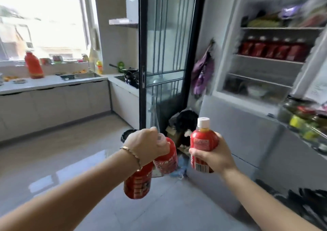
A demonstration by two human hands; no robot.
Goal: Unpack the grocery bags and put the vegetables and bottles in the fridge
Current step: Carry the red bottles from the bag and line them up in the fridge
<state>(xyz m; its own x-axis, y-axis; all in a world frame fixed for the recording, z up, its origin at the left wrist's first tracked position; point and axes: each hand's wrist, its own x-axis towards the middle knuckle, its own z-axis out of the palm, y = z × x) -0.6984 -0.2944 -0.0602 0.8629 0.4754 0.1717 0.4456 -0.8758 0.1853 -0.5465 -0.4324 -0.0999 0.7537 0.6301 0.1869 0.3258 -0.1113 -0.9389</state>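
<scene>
The fridge (228, 57) stands open. Red bottles (272, 49) crowd one shelf; the shelf below (260, 80) offers open room. Door-rack jars (300, 121) jut out at the right.
</scene>
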